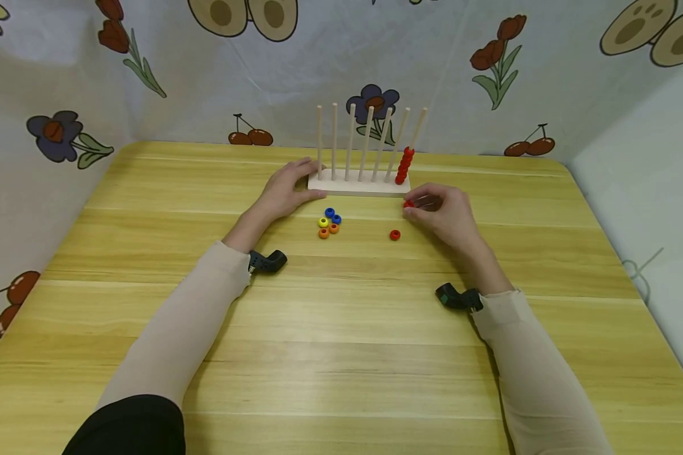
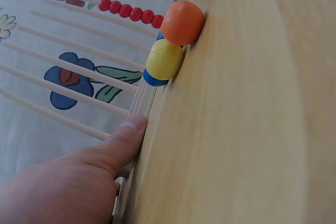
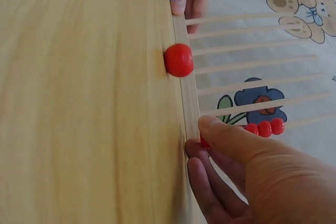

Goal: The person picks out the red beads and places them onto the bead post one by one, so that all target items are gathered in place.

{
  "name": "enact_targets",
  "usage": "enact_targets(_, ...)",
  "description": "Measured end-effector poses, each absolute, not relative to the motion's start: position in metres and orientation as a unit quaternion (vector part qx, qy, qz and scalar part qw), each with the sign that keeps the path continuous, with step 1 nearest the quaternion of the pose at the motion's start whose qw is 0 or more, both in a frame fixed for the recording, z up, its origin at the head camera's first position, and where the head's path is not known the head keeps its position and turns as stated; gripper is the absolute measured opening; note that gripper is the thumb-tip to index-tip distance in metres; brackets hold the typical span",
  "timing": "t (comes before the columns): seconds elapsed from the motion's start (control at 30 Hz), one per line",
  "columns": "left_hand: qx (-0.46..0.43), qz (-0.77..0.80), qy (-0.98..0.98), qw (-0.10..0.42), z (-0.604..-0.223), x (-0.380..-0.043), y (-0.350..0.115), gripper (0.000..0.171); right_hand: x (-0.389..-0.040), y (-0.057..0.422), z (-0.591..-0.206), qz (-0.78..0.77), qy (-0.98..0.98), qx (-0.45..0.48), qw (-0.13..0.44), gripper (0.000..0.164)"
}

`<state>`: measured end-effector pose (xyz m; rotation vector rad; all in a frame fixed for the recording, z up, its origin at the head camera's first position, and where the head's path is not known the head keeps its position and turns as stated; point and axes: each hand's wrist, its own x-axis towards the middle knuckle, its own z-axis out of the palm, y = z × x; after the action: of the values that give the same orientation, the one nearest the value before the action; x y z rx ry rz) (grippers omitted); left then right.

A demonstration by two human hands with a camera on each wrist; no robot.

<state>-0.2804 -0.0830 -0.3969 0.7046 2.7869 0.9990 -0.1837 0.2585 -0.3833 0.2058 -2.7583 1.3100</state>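
Observation:
A pale wooden bead stand [image 1: 358,188] with several upright pegs is at the back of the table. Its left end is held by my left hand [image 1: 281,191], thumb along the front edge [image 2: 123,137]. On the rightmost peg sits a stack of red beads [image 1: 405,165]. My right hand [image 1: 448,215] pinches one red bead [image 1: 408,204] between thumb and fingers, just in front of the stand's right end. Another red bead [image 1: 395,235] lies on the table near that hand. In the right wrist view, the thumb mostly covers the pinched bead [image 3: 204,142].
In front of the stand, a small cluster holds two blue beads [image 1: 329,213], a yellow bead [image 1: 323,222] and two orange beads [image 1: 324,233]. Behind the wooden table [image 1: 330,366] hangs a printed cloth [image 1: 307,76]. A thin cord [image 1: 637,272] shows beyond the right edge.

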Motion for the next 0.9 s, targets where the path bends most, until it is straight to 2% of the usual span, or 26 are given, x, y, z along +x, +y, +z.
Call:
enact_targets(0.3, 0.233, 0.326, 0.915, 0.050, -0.395, -0.279, -0.083, 0.068, -0.184, 0.262, -0.366, 0.469, -0.879, 0.029, 0.087, 0.027)
enact_targets(0.53, 0.233, 0.333, 0.912, 0.051, -0.394, -0.278, -0.084, 0.069, -0.178, 0.246, -0.331, 0.502, -0.852, 0.012, 0.148, 0.028)
enact_targets(0.9, 0.234, 0.330, 0.913, 0.050, -0.395, -0.278, -0.083, 0.068, -0.191, 0.236, -0.299, 0.557, -0.793, 0.004, 0.249, 0.026)
